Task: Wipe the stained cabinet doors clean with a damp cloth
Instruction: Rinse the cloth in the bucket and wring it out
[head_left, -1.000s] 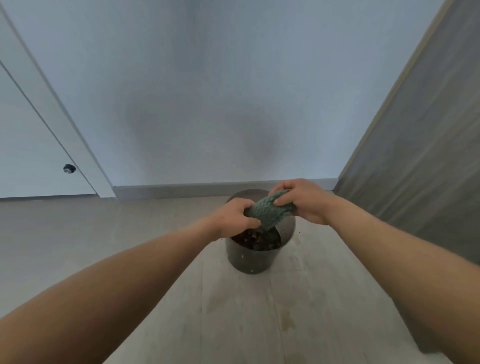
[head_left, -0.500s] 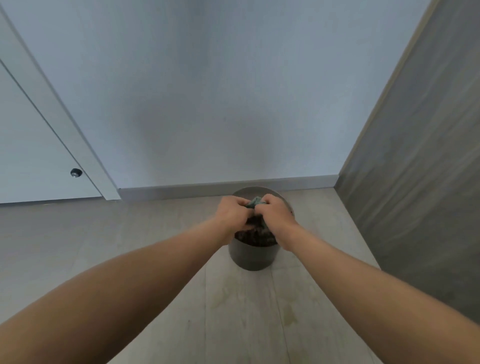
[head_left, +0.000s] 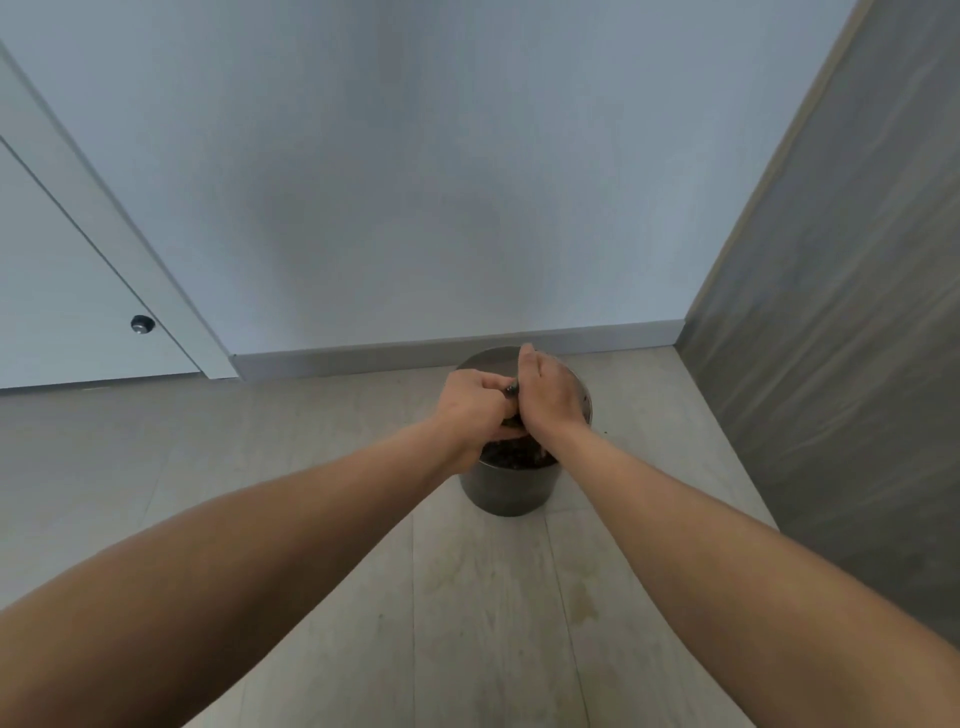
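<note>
Both hands are pressed close together directly above a dark grey bucket (head_left: 511, 491) that stands on the pale plank floor (head_left: 322, 649) near the baseboard (head_left: 363, 356). The left hand (head_left: 474, 411) is curled into a fist. The right hand (head_left: 551, 399) is wrapped in beside it with the thumb pointing up, and the knuckles of the two touch. The cloth (head_left: 511, 388) is clamped between them and almost wholly hidden. Only a small dark scrap shows in the gap between the thumbs, too little to tell its colour or shape.

The hands cover most of the bucket's mouth. What shows of the inside is dark and speckled, and its contents are hard to make out. Both forearms run in from the bottom edge, cut off below the elbows.

To the left, a white door (head_left: 57, 291) with a small round metal fitting (head_left: 141, 325) is cropped by the frame. To the right, a grey wood-grain panel (head_left: 841, 312) rises out of view. Faint marks dot the floor in front of the bucket.
</note>
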